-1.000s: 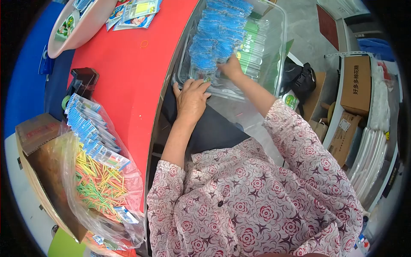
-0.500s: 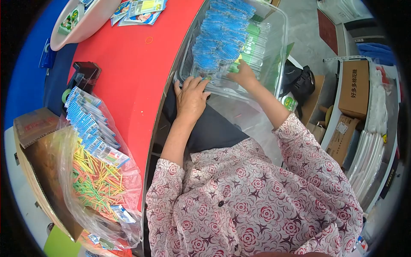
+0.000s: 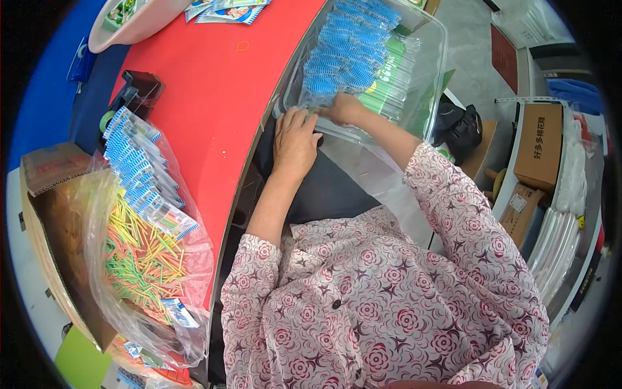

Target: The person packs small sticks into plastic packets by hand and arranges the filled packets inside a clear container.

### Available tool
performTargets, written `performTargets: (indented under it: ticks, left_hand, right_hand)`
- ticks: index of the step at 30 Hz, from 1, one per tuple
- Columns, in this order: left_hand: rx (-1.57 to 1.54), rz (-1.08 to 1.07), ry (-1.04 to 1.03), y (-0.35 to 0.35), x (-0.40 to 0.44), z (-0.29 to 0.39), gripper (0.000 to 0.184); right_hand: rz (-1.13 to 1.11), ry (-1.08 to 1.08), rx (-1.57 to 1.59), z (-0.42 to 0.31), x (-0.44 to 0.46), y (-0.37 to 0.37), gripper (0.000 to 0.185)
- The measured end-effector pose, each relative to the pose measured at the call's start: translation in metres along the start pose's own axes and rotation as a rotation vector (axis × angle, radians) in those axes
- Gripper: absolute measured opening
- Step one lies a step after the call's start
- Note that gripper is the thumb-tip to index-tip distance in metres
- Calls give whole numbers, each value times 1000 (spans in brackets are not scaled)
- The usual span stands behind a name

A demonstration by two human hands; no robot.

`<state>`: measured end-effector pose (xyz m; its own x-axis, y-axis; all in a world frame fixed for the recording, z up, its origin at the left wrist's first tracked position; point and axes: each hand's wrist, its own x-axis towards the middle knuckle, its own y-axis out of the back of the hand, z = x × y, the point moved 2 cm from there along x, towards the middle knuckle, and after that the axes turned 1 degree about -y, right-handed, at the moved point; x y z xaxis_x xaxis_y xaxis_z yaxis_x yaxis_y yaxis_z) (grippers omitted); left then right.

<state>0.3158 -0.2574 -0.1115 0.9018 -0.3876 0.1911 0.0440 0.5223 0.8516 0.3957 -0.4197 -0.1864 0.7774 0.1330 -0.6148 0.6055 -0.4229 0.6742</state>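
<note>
A clear plastic bin (image 3: 440,84) holds rows of small blue-striped packets (image 3: 346,52) and green-and-clear packets (image 3: 387,84). My left hand (image 3: 295,148) lies at the bin's near left corner, its fingers stretched over the rim. Just right of it, my right hand (image 3: 345,110) reaches inside the near end, below the blue-striped packets. Its fingers are bent together, and the fingertips are hidden, so what they pinch cannot be made out.
On the red table (image 3: 201,84) stand a pale bowl (image 3: 139,29) and a black tape dispenser (image 3: 139,91). An open cardboard box (image 3: 58,214) at left has a plastic bag of coloured sticks (image 3: 139,259) and striped packets. Shelves with boxes (image 3: 539,139) stand at right.
My right hand has moved left and toward me, from the green packets to the near left corner beside my left hand. My left hand's fingers have drawn closer together. The view has shifted slightly.
</note>
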Motion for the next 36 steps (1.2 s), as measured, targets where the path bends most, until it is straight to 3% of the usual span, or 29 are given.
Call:
performTargets:
  ticks: [5,10,14,16,17,19,22,24,26,29,31,33,34,36]
  left_hand:
    - [-18,-22,-10,-3,-1,-2,36]
    - [-45,7,4,-3,-2,-5,37]
    - [-99,98,58,2,-11,-1,38]
    - [-111,83,55,2,-15,3,38]
    - [-108,79,61,5,-17,3,37]
    - [-112,130,63,15,-24,9,36]
    - [-246,140,76,46,-41,26,34]
    - [-358,117,103,79,-52,42,33]
    - [-474,150,110,121,-69,54,33]
    - [-343,323,169,180,-107,49,32]
    - [68,558,192,206,-134,27,35]
    - [129,685,381,228,-152,1,51]
    - [131,693,377,233,-156,-13,51]
    - [132,657,545,234,-157,-44,69]
  right_hand:
    - [-22,-12,-54,-34,5,13,59]
    - [-114,-14,-125,-30,2,20,53]
    - [-53,3,22,-40,-30,36,56]
    - [172,25,-138,-55,-38,38,59]
    - [162,63,-142,-57,-30,28,59]
    - [482,116,-444,-53,-11,7,62]
    - [479,129,-369,-58,-11,14,60]
    - [147,35,-190,-64,-22,29,57]
    - [132,80,-171,-59,-29,39,56]
    - [199,212,-194,-49,-46,57,49]
    - [282,319,-237,-68,-76,70,43]
    - [142,274,435,-121,-129,82,27]
    - [83,385,537,-145,-144,76,25]
    - [-27,634,701,-193,-161,53,32]
